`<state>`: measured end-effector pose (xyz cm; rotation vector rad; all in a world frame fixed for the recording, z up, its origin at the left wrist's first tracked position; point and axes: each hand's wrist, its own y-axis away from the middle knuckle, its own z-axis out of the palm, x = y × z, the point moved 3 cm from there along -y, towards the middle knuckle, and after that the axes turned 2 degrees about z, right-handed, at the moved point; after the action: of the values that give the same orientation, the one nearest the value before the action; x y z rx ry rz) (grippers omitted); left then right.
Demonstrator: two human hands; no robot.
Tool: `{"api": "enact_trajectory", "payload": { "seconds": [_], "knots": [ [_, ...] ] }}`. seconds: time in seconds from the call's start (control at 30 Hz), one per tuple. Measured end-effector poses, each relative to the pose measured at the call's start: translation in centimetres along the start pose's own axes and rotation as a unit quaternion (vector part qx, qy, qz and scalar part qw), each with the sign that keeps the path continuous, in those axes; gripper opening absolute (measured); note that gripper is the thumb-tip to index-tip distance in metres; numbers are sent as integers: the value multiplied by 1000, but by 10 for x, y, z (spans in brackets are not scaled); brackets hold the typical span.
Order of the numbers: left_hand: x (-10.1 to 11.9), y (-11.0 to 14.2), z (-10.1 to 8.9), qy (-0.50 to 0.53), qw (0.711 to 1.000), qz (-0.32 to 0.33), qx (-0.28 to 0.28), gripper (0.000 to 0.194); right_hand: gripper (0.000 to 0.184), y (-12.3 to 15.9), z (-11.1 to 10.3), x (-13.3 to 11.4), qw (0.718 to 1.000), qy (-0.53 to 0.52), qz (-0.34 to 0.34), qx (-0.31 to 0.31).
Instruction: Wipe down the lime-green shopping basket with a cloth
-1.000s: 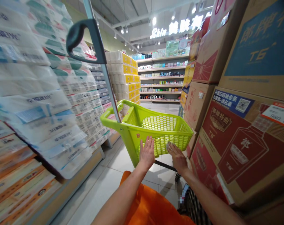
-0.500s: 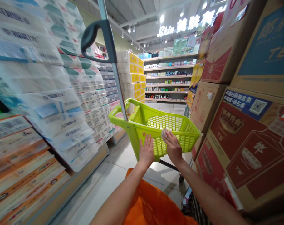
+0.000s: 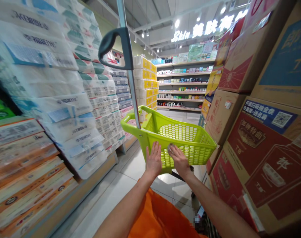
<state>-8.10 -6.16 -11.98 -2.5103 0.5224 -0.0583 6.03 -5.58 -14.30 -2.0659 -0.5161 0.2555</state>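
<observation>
In the middle of the head view stands a lime-green shopping cart basket [image 3: 197, 140] with mesh sides and a metal pole [image 3: 135, 96] topped by a dark grey handle [image 3: 129, 49]. My left hand [image 3: 153, 160] lies flat with fingers stretched against the near side of the basket, close to the pole. To its right, my right hand [image 3: 179, 161] presses a crumpled greyish cloth [image 3: 169, 147] against the same side, just below the rim. The cloth is mostly hidden under my fingers.
Stacked tissue packs [image 3: 66, 109] line the left side. Cardboard cartons [image 3: 262, 148] pile up close on the right. Behind the cart, a yellow-and-white pack stack [image 3: 149, 82] and stocked shelves [image 3: 182, 82] stand beyond the tiled floor [image 3: 108, 195].
My right hand has slid the cloth left and slightly down along the basket side, closer to my left hand. The view has shifted a little, moving the cart rightward in the picture.
</observation>
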Motion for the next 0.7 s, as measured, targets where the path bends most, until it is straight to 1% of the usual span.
{"api": "enact_trajectory", "payload": {
  "seconds": [0.07, 0.1, 0.23, 0.27, 0.33, 0.4, 0.47, 0.5, 0.6, 0.67, 0.7],
  "knots": [
    [-6, 3, -4, -6, 1000, -1, 6, 65, 43, 3, 3, -10, 999, 1, -26, -27],
    [-10, 4, -7, -10, 1000, -4, 10, 66, 43, 0, 4, -14, 999, -1, -28, -27],
    [-24, 11, -15, -33, 999, -25, 30, 65, 48, -30, 2, -25, 1000, -15, -2, 21],
    [-27, 12, -16, -39, 998, -29, 32, 64, 48, -34, 4, -27, 1000, -16, -3, 24],
    [-32, 16, -16, -52, 997, -35, 34, 64, 48, -33, 10, -31, 1000, -14, -23, 0],
    [-38, 19, -15, -60, 997, -41, 35, 64, 46, -25, 16, -37, 998, -15, -59, -33],
    [-46, 21, -14, -60, 996, -52, 35, 64, 44, -25, 17, -45, 996, -25, -75, -39],
    [-50, 21, -14, -57, 996, -62, 34, 63, 45, -31, 15, -50, 997, -33, -71, -27],
    [-61, 21, -16, -50, 994, -94, 28, 63, 45, -62, 10, -66, 997, -61, -47, 24],
    [-66, 21, -19, -51, 993, -107, 29, 64, 42, -75, 12, -76, 996, -73, -47, 31],
    [-68, 21, -20, -52, 992, -109, 31, 64, 40, -76, 16, -80, 996, -74, -55, 21]
  ]
}}
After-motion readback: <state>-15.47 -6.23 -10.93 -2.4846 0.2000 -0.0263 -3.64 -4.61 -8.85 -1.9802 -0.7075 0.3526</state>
